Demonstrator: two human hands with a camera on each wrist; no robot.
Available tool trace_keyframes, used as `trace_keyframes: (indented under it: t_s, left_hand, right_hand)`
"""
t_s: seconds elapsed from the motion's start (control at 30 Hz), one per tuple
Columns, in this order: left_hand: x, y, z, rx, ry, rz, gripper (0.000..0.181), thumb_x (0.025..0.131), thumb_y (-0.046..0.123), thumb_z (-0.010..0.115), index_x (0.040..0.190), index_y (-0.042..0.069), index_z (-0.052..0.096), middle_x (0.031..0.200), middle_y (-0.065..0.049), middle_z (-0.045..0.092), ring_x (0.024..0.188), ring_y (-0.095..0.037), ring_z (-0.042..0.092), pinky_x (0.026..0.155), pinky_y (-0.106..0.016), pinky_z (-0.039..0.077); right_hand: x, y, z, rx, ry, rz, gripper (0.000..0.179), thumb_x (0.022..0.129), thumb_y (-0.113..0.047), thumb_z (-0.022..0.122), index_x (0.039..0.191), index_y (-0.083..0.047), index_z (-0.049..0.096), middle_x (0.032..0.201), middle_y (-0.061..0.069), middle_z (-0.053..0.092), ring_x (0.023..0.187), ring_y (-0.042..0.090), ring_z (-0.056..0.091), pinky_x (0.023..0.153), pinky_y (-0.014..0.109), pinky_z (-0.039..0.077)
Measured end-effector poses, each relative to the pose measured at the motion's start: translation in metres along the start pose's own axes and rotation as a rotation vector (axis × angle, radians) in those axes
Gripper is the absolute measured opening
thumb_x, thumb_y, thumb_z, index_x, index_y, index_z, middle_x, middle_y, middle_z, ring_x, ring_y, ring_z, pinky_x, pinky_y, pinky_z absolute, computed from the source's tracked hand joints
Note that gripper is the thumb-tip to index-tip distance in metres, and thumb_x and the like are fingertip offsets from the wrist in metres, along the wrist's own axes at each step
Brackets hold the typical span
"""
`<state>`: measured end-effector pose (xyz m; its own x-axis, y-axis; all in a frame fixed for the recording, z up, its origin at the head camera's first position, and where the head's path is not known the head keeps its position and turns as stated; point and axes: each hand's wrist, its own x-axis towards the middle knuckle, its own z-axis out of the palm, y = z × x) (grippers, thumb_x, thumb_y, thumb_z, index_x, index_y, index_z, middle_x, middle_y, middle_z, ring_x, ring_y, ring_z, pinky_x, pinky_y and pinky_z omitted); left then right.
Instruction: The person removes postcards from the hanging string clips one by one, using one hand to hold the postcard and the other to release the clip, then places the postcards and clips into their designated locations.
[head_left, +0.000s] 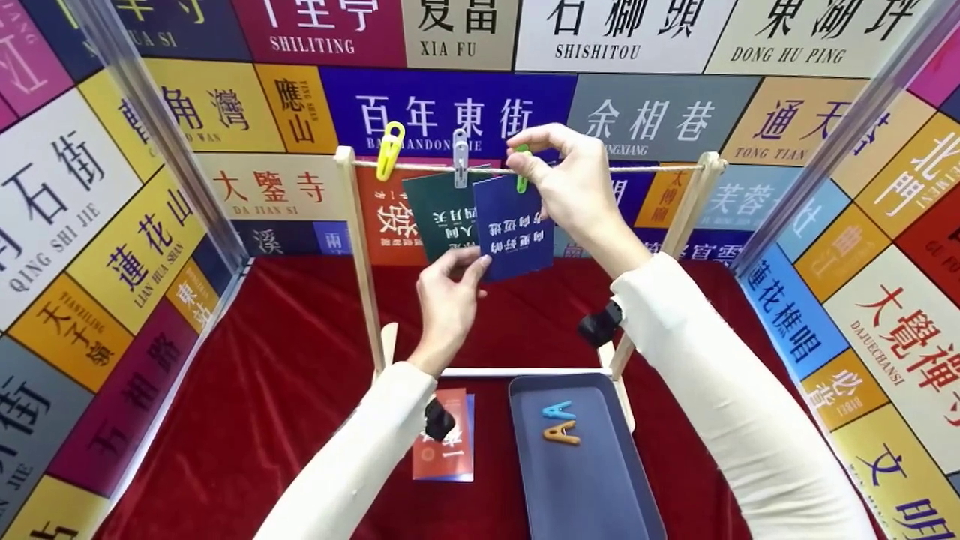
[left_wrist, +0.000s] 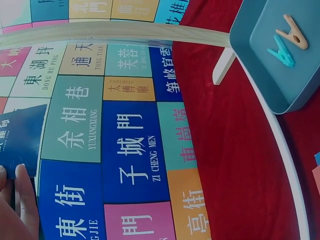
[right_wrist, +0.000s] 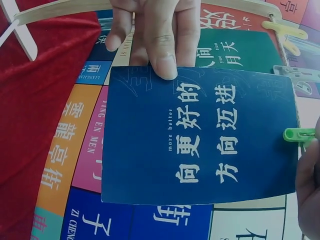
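A dark blue card point(head_left: 513, 232) with white writing hangs at the cord of a wooden rack, its text upside down in the head view. My left hand point(head_left: 450, 292) pinches its lower left corner between thumb and fingers. At the card's top edge, my right hand point(head_left: 570, 176) pinches a green clothespin point(right_wrist: 300, 135) that sits over the cord and the card's edge. Just left, a dark green card point(head_left: 431, 214) hangs under a grey clothespin point(head_left: 460, 159), partly covered by the blue card. A yellow clothespin point(head_left: 390, 150) holds a red-orange card point(head_left: 384, 225) farther left.
The rack's wooden posts point(head_left: 360, 262) stand on a red velvet cloth point(head_left: 300, 360). In front lies a grey tray point(head_left: 570, 495) with a blue clothespin point(head_left: 559, 409) and an orange clothespin point(head_left: 562, 433). Left of it is a red card point(head_left: 450, 465) stacked over a blue one.
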<state>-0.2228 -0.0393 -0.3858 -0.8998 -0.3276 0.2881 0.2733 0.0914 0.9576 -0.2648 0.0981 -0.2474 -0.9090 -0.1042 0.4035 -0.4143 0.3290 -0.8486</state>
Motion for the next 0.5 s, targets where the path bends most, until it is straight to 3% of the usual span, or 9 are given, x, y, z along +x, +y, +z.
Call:
trace_keyframes:
  t_s: [0.23,0.5]
  left_hand:
    - [-0.004,-0.001,0.0,0.013,-0.006,-0.012,0.015,0.088,0.008,0.076,0.103,0.003,0.077,0.097,-0.014,0.077,0.07,-0.022,0.069,0.054,-0.027,0.061]
    - [-0.008,0.002,0.002,-0.003,-0.02,-0.032,0.015,0.088,0.009,0.076,0.102,0.003,0.077,0.096,-0.014,0.077,0.067,-0.008,0.064,0.053,-0.029,0.061]
  right_hand:
    - [-0.001,-0.004,0.001,0.027,0.049,-0.018,0.021,0.086,-0.02,0.078,0.104,-0.011,0.077,0.106,0.004,0.071,0.036,0.008,0.044,0.034,0.02,0.041]
    - [-0.001,-0.013,0.0,0.024,0.079,-0.042,0.024,0.085,-0.026,0.077,0.107,-0.015,0.078,0.111,0.001,0.073,0.038,0.01,0.045,0.035,0.02,0.043]
